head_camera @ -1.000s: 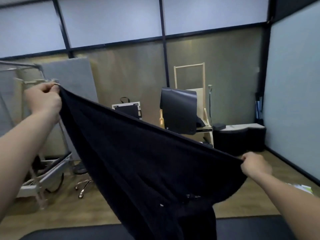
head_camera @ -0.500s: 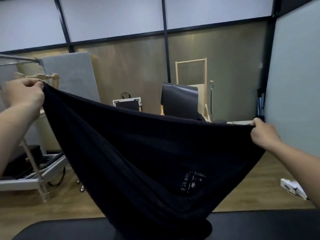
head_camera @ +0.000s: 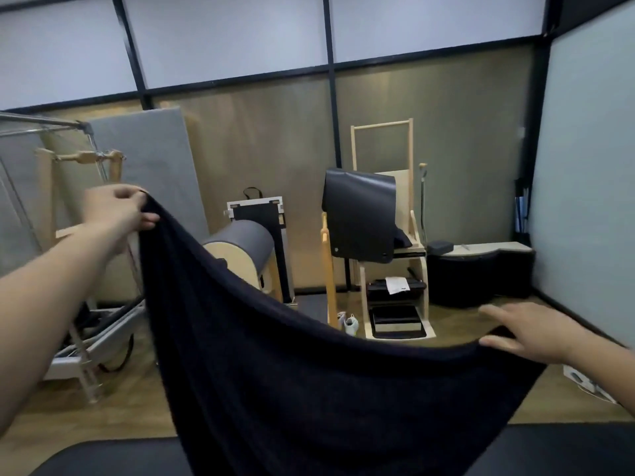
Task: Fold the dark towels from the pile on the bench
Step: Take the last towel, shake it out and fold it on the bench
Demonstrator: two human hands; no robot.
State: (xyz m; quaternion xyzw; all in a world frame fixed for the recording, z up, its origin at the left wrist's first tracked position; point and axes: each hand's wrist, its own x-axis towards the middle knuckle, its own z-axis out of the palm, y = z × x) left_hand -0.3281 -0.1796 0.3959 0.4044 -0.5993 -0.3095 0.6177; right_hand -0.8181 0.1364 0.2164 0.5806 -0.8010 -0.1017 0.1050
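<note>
Lower now, right hand (head_camera: 531,333) spreads fingers wide on dark towel (head_camera: 309,389); left hand (head_camera: 115,209) pinches its corner.

No legible text (white slip (head_camera: 397,285) too blurred)

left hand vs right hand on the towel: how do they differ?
The left hand is up high; the right hand sits much lower. The left hand's fingers curl round the towel corner; the right hand's fingers look stretched out, grip blurred. Both meet the towel's top edge, one at each end.
</note>
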